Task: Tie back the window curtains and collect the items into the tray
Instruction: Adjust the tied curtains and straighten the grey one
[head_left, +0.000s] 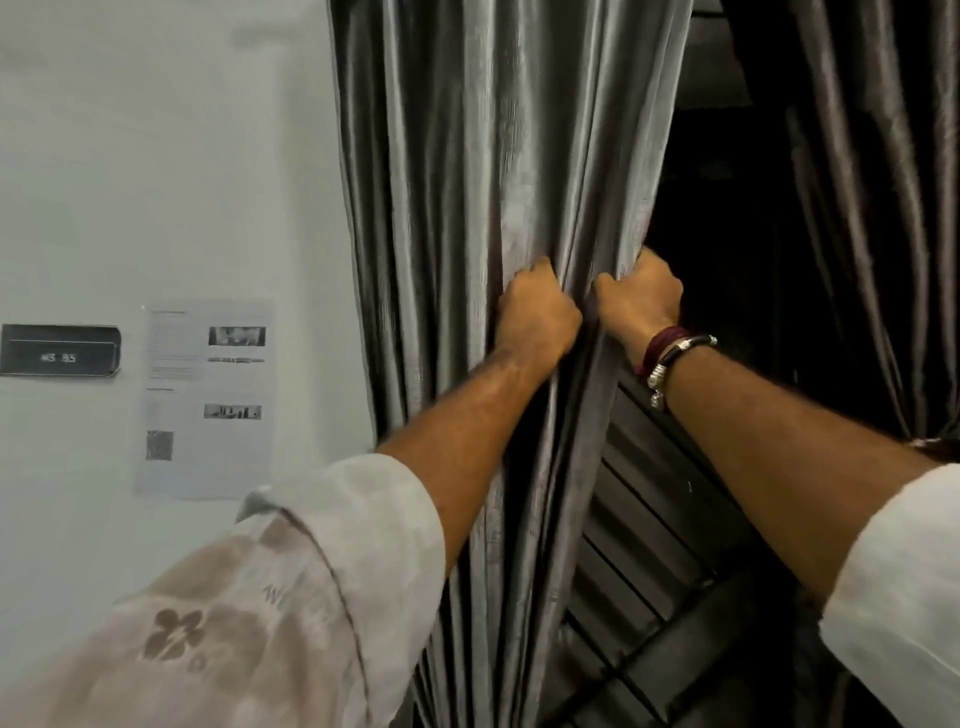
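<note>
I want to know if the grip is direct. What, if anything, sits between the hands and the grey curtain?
Nothing visible does. The left hand and the right hand both grip the folds of the left grey curtain directly, side by side near its inner edge beside the dark window opening.

A pale wall (156, 156) carries a printed sheet (205, 397) at eight o'clock and a dark panel (60, 349) at nine.
</note>
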